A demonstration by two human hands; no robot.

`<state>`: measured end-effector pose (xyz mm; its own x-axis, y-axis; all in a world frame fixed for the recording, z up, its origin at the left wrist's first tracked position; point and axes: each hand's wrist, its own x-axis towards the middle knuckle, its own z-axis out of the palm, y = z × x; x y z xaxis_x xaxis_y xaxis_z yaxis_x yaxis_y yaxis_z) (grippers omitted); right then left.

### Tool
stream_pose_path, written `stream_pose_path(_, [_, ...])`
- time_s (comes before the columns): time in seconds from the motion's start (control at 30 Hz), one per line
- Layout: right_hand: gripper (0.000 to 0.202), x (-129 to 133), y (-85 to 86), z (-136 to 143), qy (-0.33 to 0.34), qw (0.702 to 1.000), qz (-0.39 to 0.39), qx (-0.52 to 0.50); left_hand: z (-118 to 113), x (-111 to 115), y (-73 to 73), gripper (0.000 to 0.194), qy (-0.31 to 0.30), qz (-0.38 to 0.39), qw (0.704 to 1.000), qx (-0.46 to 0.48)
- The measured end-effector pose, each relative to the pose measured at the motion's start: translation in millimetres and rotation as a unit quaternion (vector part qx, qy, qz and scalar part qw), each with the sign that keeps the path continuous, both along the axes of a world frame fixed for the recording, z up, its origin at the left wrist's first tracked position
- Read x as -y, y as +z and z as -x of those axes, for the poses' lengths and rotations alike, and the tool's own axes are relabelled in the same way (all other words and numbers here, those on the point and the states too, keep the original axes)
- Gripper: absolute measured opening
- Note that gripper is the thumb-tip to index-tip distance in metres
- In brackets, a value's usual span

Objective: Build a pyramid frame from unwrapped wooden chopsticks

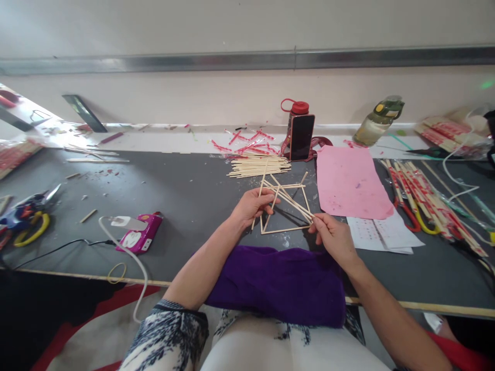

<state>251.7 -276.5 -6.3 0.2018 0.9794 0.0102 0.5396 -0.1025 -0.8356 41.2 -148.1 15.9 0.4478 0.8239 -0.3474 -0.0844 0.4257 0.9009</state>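
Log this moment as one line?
left hand: grips sticks | right hand: grips stick ends | behind: loose sticks, phone

"Where does the head view look from?"
"From the person's head, above the near edge of the desk [193, 206], facing forward and down."
"What does it take in?"
"The wearer's clothes [251, 348] at the bottom, then the desk's near edge, its far edge above mid-height, and the wall [247, 26] on top."
"How close?"
"Arm's reach: the left hand [253, 206] and right hand [330, 233] show near the centre."
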Motion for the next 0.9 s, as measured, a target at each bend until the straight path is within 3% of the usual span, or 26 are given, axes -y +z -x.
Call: stream_pose_path(0.9, [0.029, -4.4, -0.9, -0.3, -0.001, 1.000, -0.006, 0.024, -6.6, 5.9, -5.3, 0.021, -0.009, -0.028, 0.999, -0.029])
